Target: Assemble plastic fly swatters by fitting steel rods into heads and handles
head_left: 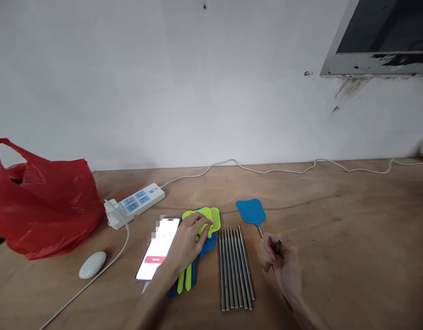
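My left hand [189,240] rests on a stack of yellow-green and blue fly swatter heads [211,220], its fingers laid over the top one. My right hand [278,256] is closed round the thin metal handle of a blue fly swatter [251,211], whose head lies flat on the table beyond the hand. Between my hands lies a row of several metal rods [235,270], side by side. A phone [158,250] with a lit screen lies just left of my left hand.
A red plastic bag [42,201] stands at the left. A white power strip [136,204] with a white cable [283,169] runs along the wall. A white oval object [92,265] lies near the front left. The wooden table [352,238] spreads out to the right.
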`<state>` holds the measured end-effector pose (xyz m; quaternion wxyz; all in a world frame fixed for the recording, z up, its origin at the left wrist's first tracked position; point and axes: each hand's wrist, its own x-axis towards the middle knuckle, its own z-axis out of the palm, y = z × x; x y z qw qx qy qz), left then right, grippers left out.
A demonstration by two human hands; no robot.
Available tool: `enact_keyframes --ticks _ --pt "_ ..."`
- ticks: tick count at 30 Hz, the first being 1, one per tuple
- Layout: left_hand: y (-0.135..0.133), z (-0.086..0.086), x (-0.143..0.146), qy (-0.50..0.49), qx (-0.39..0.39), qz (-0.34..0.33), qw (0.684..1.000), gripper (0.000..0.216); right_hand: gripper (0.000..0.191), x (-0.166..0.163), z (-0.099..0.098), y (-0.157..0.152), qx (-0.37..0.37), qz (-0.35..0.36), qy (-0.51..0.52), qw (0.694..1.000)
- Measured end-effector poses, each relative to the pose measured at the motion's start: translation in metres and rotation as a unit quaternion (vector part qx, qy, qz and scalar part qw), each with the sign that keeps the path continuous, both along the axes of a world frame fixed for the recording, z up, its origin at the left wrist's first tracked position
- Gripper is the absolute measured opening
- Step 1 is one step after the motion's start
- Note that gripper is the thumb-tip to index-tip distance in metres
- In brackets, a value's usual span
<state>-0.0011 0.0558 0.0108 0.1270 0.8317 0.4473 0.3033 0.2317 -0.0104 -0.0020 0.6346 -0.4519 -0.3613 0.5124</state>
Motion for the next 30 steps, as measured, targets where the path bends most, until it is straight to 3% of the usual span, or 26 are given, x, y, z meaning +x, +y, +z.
enact_keyframes --ticks 6,11,17,22,30 --pt "0.000 -0.007 -0.001 -0.038 0.003 -0.009 0.999 0.025 0.056 0.007 -0.002 0.008 -0.020 -0.035 0.025 0.999" --pt "-0.001 -0.007 -0.002 -0.054 -0.002 -0.007 0.999 0.022 0.047 0.008 -0.001 0.014 -0.040 -0.042 -0.028 0.998" --pt "-0.006 -0.006 -0.001 -0.056 -0.007 -0.006 0.998 0.022 0.059 0.004 -0.035 0.019 -0.032 -0.028 -0.150 0.988" --pt "-0.007 -0.006 -0.001 -0.041 -0.011 -0.008 0.999 0.022 0.054 0.003 -0.053 0.013 -0.039 -0.049 -0.287 0.956" --pt "-0.011 -0.008 0.000 0.009 -0.023 -0.022 0.999 0.022 0.034 0.035 -0.046 0.004 0.014 -0.056 -0.473 0.879"
